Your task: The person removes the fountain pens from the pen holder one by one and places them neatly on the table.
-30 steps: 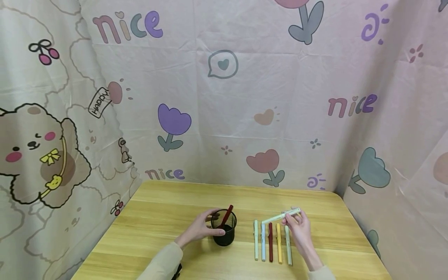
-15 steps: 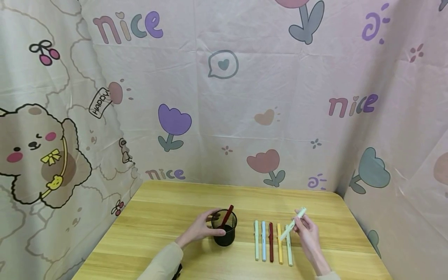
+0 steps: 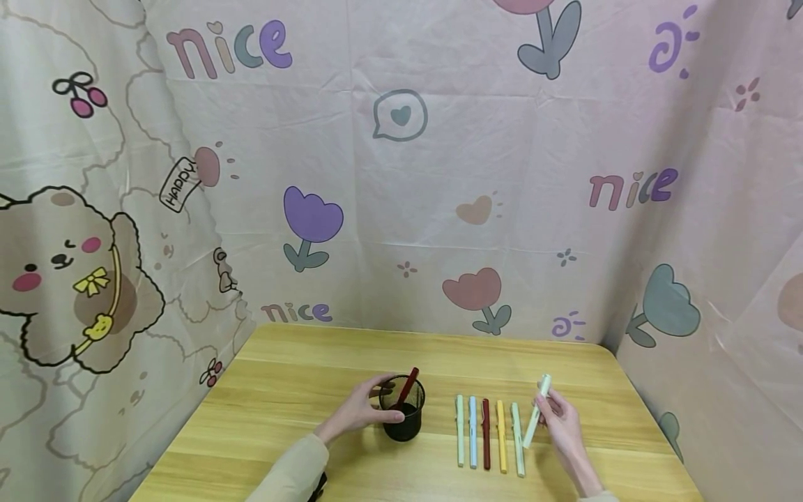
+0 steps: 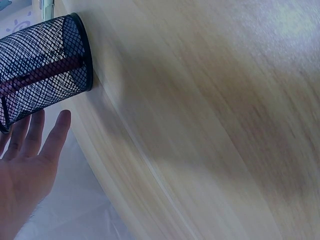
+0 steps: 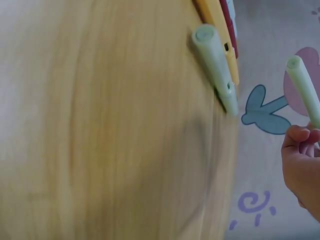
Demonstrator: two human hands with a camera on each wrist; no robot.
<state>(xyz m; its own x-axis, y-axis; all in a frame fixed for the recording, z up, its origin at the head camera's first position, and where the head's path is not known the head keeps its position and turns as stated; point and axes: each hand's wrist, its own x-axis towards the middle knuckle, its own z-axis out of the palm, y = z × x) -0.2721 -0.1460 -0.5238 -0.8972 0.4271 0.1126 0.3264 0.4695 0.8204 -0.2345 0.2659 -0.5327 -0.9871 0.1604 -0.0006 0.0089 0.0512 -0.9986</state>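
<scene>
A black mesh pen holder stands upright on the table. My left hand holds it from the left, thumb across the front and fingers behind the rim. One dark red pen leans inside; through the mesh in the left wrist view, the same red pen shows. My right hand pinches a pale green pen, its lower end tilted down-left. Just left of it lies a row of capped pens: light green, light blue, dark red, yellow and another pale green.
The wooden table has rounded far corners. A printed curtain hangs behind it and along both sides. A small black item shows by the left sleeve.
My right hand has moved right with the pale green pen, which has turned from nearly level across the row to steeply slanted beside it. The left hand and pen holder have stayed put.
</scene>
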